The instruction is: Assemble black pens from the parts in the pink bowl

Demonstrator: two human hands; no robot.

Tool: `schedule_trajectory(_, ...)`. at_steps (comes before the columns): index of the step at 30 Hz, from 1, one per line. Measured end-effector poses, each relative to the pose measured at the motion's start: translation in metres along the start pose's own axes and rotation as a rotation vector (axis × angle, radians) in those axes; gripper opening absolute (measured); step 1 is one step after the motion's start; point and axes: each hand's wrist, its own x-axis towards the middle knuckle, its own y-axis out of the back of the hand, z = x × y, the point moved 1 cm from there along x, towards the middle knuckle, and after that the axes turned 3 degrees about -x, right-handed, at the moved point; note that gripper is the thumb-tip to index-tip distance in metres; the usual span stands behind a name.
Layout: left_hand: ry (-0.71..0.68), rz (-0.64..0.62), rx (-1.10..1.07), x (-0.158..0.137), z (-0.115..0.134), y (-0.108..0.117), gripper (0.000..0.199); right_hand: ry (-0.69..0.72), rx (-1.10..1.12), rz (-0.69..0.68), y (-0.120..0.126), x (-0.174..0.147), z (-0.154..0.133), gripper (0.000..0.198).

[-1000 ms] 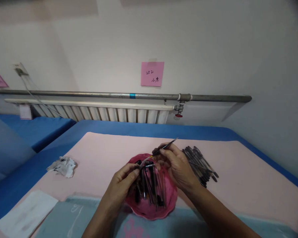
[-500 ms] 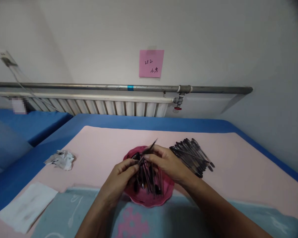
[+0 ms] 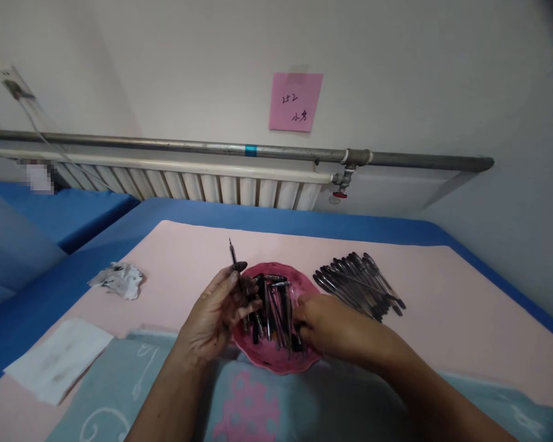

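Observation:
My left hand [image 3: 212, 316] pinches a dark, uncapped pen [image 3: 233, 254] at the left rim of a pink scalloped bowl [image 3: 279, 365]. The pen stands nearly upright with its point up, and a dark rounded piece shows beside it at my fingers. Dark smudges mark those fingers. My right hand [image 3: 334, 325] reaches into the bowl's right side with its fingers curled down; the fingertips are hidden, so what they grip cannot be seen. Between my hands, loose pen parts [image 3: 276, 310], clear and dark, fill the bowl. A pile of capped pens [image 3: 359, 282] lies right of it.
Crumpled, stained tissue [image 3: 120, 279] lies at the left of the pink tabletop sheet [image 3: 203, 245]. Nearer me is a folded white paper [image 3: 59, 359] with dark smudges. A patterned blue-grey cloth [image 3: 133, 380] covers the front. Behind stand a radiator [image 3: 203, 181] and a pipe [image 3: 175, 144].
My hands have parted: the left has drawn left with the pen now pointing up, and the right has gone down into the bowl's right side. The view has shifted slightly.

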Motion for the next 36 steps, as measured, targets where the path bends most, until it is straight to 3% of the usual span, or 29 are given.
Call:
schedule_trajectory(3,-0.015,0.009,0.003,0.0,0.0,0.0,0.027,0.031,-0.148,-0.094,-0.01,0.002,-0.006,0.016)
schedule_trajectory(10,-0.059,0.06,0.001,0.001,0.001,0.001,0.033,0.016,-0.352,-0.15,-0.018,0.007,-0.016,0.014)
schedule_trajectory(14,-0.065,0.059,0.012,0.001,0.001,0.0,0.033,0.026,-0.305,-0.125,-0.019,0.005,-0.015,0.018)
schedule_trajectory(18,-0.087,0.099,-0.023,0.0,0.002,-0.004,0.032,-0.039,-0.078,-0.101,-0.014,0.005,-0.017,0.02)
schedule_trajectory(21,-0.113,0.142,-0.063,0.0,0.003,-0.005,0.032,-0.021,0.146,0.056,-0.006,0.008,-0.021,0.016)
schedule_trajectory(25,-0.13,0.145,-0.06,0.001,0.002,-0.004,0.032,-0.128,0.6,0.276,-0.006,0.013,-0.022,0.007)
schedule_trajectory(29,-0.153,0.108,-0.029,0.001,0.0,-0.003,0.034,-0.209,1.019,0.294,-0.016,0.016,-0.022,0.008)
schedule_trajectory(36,-0.222,0.138,-0.031,0.0,0.001,-0.005,0.032,-0.216,1.186,0.346,-0.021,0.015,-0.028,0.011)
